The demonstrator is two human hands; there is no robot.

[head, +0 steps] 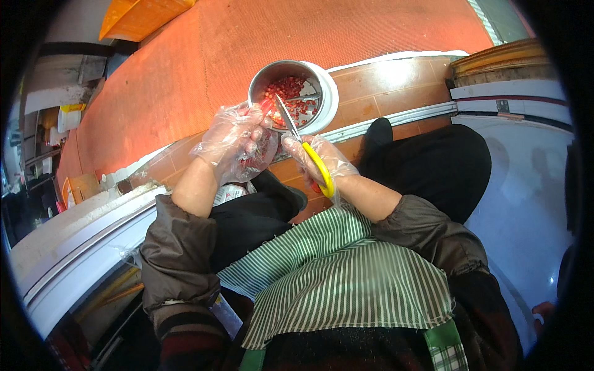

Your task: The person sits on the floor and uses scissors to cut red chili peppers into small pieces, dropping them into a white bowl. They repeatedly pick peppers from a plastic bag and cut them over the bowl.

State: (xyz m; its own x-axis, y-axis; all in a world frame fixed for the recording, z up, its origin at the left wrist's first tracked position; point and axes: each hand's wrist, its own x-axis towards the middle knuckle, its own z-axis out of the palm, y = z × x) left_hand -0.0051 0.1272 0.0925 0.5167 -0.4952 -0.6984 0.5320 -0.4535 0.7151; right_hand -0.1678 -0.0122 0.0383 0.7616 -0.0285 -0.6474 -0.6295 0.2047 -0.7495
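Observation:
My left hand (236, 130), in a clear plastic glove, grips red chili peppers (266, 105) at the left rim of a round metal pot (251, 88). Chopped red pepper pieces (290, 86) lie in the pot beside the handle of a metal spoon (306, 97). Scissors (320, 163) with yellow and red handles are held in my gloved right hand (320, 155). Their blades point over the pot, against the peppers. A clear plastic bag (255, 160) with red contents hangs below my left hand. The pot stands on or beside a white round object (330, 99) whose kind I cannot tell.
An orange-red mat (278, 32) stretches beyond the brown tiled floor (403, 83) and its white door track (417, 112). An orange container (144, 16) stands at the upper left. A white door frame (106, 236) is at my left. Part of another hand (544, 310) shows at the lower right edge.

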